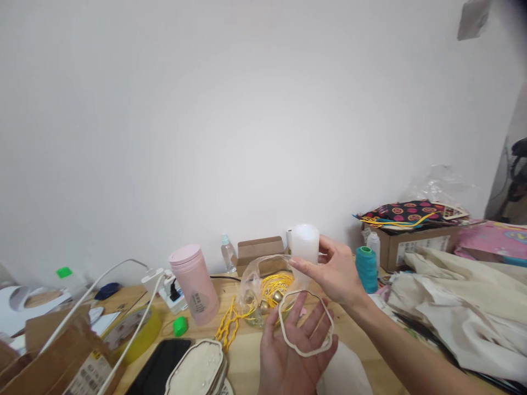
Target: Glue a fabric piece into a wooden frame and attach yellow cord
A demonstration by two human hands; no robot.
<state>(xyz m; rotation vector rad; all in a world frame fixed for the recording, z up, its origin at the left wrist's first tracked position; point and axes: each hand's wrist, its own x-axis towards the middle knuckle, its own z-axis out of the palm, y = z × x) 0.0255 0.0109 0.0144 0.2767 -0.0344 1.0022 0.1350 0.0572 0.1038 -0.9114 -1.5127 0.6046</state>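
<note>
My left hand (290,356) is palm up at the bottom middle, its fingers spread. A cream scalloped ring-shaped frame (284,327) rests across those fingers. Just above it, my right hand (340,269) grips a white translucent cylinder, seemingly a bottle (304,244), between thumb and fingers. The bottle's lower end points down toward the frame; whether anything comes out of it I cannot tell. Behind both hands sits a clear plastic bag (252,277) with yellow cords (275,288) and gold bells. To the lower left lies a stack of cream scalloped pieces (195,367).
A pink cup (194,285), a black phone (158,365), yellow tape (138,332) and a green cap (180,326) are on the left. Rightward are a teal thread spool (366,270), a cardboard box (411,247) and cream cloth (444,307). A white wall rises behind the table.
</note>
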